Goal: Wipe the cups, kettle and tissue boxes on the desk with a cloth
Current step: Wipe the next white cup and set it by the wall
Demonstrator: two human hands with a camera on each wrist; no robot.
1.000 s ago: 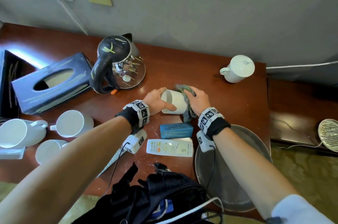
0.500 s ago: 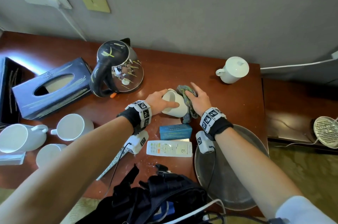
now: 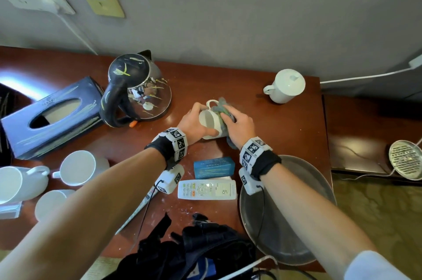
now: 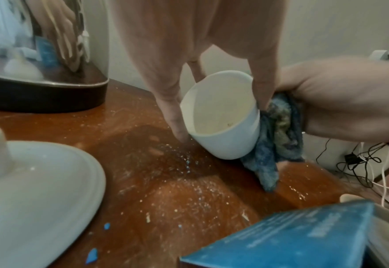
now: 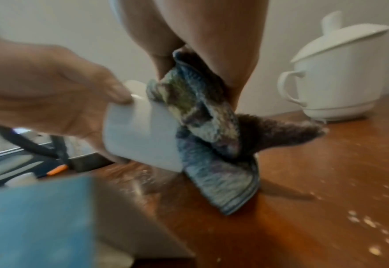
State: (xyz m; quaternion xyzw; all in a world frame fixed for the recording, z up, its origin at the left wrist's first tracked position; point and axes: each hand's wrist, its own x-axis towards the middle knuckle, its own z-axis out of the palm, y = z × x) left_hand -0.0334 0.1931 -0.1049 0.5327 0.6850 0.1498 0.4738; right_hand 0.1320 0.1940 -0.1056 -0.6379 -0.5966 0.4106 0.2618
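The left hand [image 3: 194,123] grips a white cup [image 3: 211,122] by its rim, tilted just above the desk [image 3: 262,119]; glazed, it looks slippery and breakable, best held at rim or handle. To its right, the right hand [image 3: 239,127] clamps a soft cloth [image 3: 222,109] against its base

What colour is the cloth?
Mottled blue-grey cloth with yellowish-green patches; right wrist view shows it best.

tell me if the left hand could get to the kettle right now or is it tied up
Probably not right away: the left hand grips the cup being wiped. The kettle stands close beside it, nothing between.
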